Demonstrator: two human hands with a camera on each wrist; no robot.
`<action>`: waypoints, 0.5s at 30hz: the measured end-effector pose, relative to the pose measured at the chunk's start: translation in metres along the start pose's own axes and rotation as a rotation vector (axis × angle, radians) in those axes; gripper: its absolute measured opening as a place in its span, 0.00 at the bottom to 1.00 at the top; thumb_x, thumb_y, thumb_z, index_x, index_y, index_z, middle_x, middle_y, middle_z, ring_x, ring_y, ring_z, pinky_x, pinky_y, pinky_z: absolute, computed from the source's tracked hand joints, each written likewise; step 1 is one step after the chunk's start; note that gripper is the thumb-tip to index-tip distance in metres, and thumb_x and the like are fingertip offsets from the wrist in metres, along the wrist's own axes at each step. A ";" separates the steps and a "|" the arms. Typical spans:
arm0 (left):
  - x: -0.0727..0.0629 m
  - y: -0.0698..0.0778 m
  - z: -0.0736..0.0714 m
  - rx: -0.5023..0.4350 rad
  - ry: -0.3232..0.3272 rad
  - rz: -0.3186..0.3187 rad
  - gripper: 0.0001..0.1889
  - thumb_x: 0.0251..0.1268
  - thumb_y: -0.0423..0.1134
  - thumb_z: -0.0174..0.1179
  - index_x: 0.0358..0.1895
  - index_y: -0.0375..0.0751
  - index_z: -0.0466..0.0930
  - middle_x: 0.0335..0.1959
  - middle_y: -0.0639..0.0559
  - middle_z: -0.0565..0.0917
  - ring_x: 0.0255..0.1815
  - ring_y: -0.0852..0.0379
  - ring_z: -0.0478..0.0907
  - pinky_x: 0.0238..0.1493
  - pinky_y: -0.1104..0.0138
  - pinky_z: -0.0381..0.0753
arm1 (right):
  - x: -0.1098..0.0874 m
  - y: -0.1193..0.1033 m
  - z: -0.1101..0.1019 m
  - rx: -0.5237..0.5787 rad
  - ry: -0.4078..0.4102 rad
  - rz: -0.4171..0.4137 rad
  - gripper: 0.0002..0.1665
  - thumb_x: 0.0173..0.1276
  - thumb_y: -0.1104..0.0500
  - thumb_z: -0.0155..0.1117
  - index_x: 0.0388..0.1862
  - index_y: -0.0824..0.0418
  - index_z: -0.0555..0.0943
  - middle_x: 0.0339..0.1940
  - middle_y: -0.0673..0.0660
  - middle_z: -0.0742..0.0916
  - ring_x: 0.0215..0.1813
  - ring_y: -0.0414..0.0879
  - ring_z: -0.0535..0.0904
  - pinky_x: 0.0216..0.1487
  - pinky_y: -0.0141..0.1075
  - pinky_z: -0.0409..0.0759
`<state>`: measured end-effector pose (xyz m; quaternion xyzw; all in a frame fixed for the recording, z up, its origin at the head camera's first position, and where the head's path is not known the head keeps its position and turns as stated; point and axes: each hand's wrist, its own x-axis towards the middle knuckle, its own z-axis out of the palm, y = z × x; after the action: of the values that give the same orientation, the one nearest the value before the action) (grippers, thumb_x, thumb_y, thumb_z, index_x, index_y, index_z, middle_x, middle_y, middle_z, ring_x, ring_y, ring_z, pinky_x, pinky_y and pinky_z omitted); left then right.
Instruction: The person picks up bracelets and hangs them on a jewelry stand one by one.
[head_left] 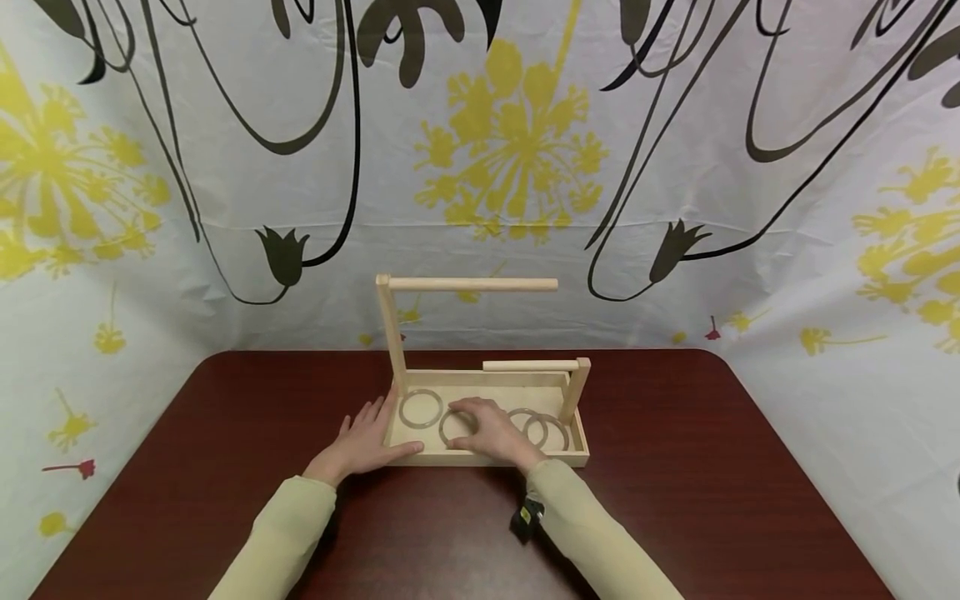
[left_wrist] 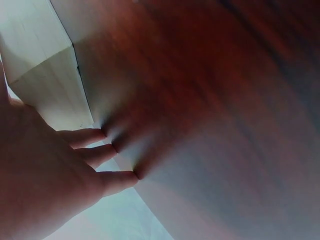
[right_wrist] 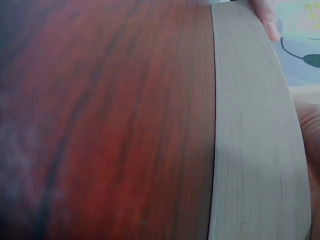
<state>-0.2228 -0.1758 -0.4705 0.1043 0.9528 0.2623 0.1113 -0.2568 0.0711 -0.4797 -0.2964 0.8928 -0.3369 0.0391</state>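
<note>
My left hand (head_left: 363,446) rests at the left end of a shallow pale wooden tray (head_left: 487,460), its thumb along the front rim. Its fingers (left_wrist: 117,182) stretch straight past the tray's corner, tips on the table. Reaching into the tray, my right hand (head_left: 491,429) holds a greyish ring (head_left: 441,427) between thumb and curled fingers. To the left lies another ring (head_left: 402,410) on the tray floor. Two overlapping rings (head_left: 567,435) lie at the right, partly behind the right hand. In the right wrist view the tray's front wall hides most of that hand (right_wrist: 311,137).
A tall post with a long horizontal dowel (head_left: 472,284) rises from the tray's left end. From the right end a shorter post carries a shorter dowel (head_left: 528,366) pointing left. The dark red-brown table (head_left: 675,467) ends at a flower-patterned curtain (head_left: 465,192).
</note>
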 end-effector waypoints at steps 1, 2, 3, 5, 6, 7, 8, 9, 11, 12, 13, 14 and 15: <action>0.000 0.000 0.000 -0.002 -0.003 0.000 0.57 0.58 0.68 0.58 0.78 0.41 0.34 0.74 0.28 0.49 0.73 0.30 0.44 0.64 0.33 0.41 | 0.000 0.000 0.000 -0.002 -0.005 0.004 0.38 0.54 0.53 0.77 0.62 0.66 0.76 0.61 0.62 0.79 0.64 0.60 0.70 0.66 0.53 0.62; 0.000 0.000 0.000 -0.001 -0.006 -0.001 0.58 0.58 0.68 0.58 0.78 0.41 0.34 0.74 0.28 0.49 0.73 0.30 0.44 0.64 0.33 0.41 | 0.000 -0.001 0.000 -0.005 -0.010 0.008 0.38 0.54 0.53 0.77 0.62 0.66 0.76 0.61 0.62 0.79 0.64 0.60 0.70 0.66 0.53 0.62; 0.000 0.000 0.000 -0.001 -0.009 -0.002 0.57 0.59 0.68 0.57 0.78 0.41 0.33 0.74 0.29 0.49 0.74 0.30 0.43 0.64 0.33 0.41 | 0.000 -0.001 0.000 -0.011 -0.017 0.014 0.38 0.54 0.53 0.77 0.62 0.66 0.76 0.62 0.62 0.79 0.65 0.60 0.70 0.66 0.53 0.61; 0.000 0.000 0.001 -0.001 -0.012 -0.002 0.57 0.59 0.68 0.57 0.78 0.41 0.33 0.74 0.29 0.49 0.74 0.30 0.43 0.64 0.33 0.41 | 0.001 -0.001 0.000 -0.023 -0.028 0.025 0.39 0.54 0.52 0.77 0.63 0.66 0.75 0.63 0.62 0.78 0.65 0.60 0.69 0.66 0.54 0.60; 0.000 0.000 0.001 -0.001 -0.012 -0.001 0.58 0.59 0.68 0.57 0.78 0.41 0.33 0.74 0.29 0.48 0.74 0.30 0.43 0.64 0.33 0.41 | 0.001 0.000 0.000 -0.029 -0.034 0.031 0.40 0.54 0.52 0.77 0.64 0.65 0.75 0.64 0.62 0.77 0.66 0.60 0.68 0.66 0.55 0.60; 0.000 0.000 0.001 -0.001 -0.012 -0.002 0.58 0.59 0.68 0.57 0.78 0.41 0.33 0.75 0.30 0.48 0.74 0.30 0.43 0.64 0.33 0.41 | 0.002 0.000 0.000 -0.033 -0.040 0.040 0.40 0.54 0.51 0.76 0.65 0.64 0.75 0.65 0.61 0.76 0.66 0.60 0.67 0.66 0.57 0.59; 0.000 0.000 0.001 -0.001 -0.011 -0.002 0.58 0.59 0.68 0.57 0.78 0.42 0.33 0.75 0.30 0.48 0.74 0.31 0.43 0.64 0.33 0.40 | 0.002 0.000 0.000 -0.040 -0.045 0.047 0.41 0.54 0.51 0.76 0.65 0.64 0.74 0.66 0.61 0.76 0.67 0.60 0.66 0.66 0.58 0.58; 0.000 0.000 0.001 0.000 -0.011 -0.002 0.58 0.59 0.69 0.57 0.78 0.42 0.33 0.75 0.30 0.48 0.74 0.31 0.43 0.64 0.33 0.40 | 0.003 0.001 0.000 -0.048 -0.047 0.050 0.41 0.54 0.51 0.76 0.66 0.63 0.74 0.66 0.61 0.75 0.67 0.60 0.66 0.66 0.59 0.58; 0.001 0.000 0.001 -0.001 -0.009 -0.002 0.58 0.59 0.69 0.57 0.78 0.42 0.33 0.75 0.30 0.48 0.74 0.31 0.43 0.64 0.33 0.40 | 0.004 0.001 0.001 -0.062 -0.047 0.049 0.41 0.54 0.51 0.76 0.66 0.63 0.74 0.66 0.61 0.75 0.67 0.60 0.65 0.64 0.61 0.59; 0.001 0.000 0.000 0.000 -0.009 -0.003 0.58 0.59 0.69 0.57 0.78 0.42 0.33 0.75 0.30 0.48 0.74 0.31 0.43 0.64 0.33 0.40 | 0.005 0.002 0.002 -0.067 -0.047 0.049 0.40 0.54 0.52 0.76 0.65 0.62 0.75 0.66 0.61 0.75 0.67 0.61 0.65 0.64 0.61 0.59; 0.001 0.000 0.000 0.001 -0.011 -0.004 0.58 0.59 0.69 0.57 0.78 0.42 0.33 0.75 0.30 0.48 0.74 0.31 0.43 0.64 0.33 0.40 | 0.005 0.002 0.002 -0.072 -0.047 0.050 0.40 0.54 0.52 0.76 0.65 0.62 0.75 0.66 0.60 0.75 0.66 0.60 0.65 0.63 0.60 0.60; 0.001 0.000 0.000 0.001 -0.012 -0.005 0.57 0.59 0.69 0.57 0.78 0.42 0.33 0.75 0.30 0.48 0.74 0.31 0.42 0.64 0.33 0.40 | 0.006 0.002 0.002 -0.078 -0.043 0.045 0.39 0.54 0.53 0.76 0.65 0.62 0.75 0.65 0.60 0.75 0.66 0.61 0.66 0.62 0.60 0.61; 0.001 0.000 0.000 0.002 -0.013 -0.005 0.57 0.59 0.69 0.57 0.78 0.42 0.32 0.75 0.30 0.48 0.74 0.31 0.42 0.64 0.33 0.40 | 0.006 0.003 0.003 -0.081 -0.039 0.040 0.39 0.54 0.53 0.76 0.64 0.63 0.76 0.65 0.60 0.76 0.65 0.61 0.66 0.62 0.59 0.62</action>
<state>-0.2235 -0.1753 -0.4709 0.1035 0.9526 0.2606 0.1179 -0.2622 0.0677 -0.4828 -0.2863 0.9106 -0.2937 0.0511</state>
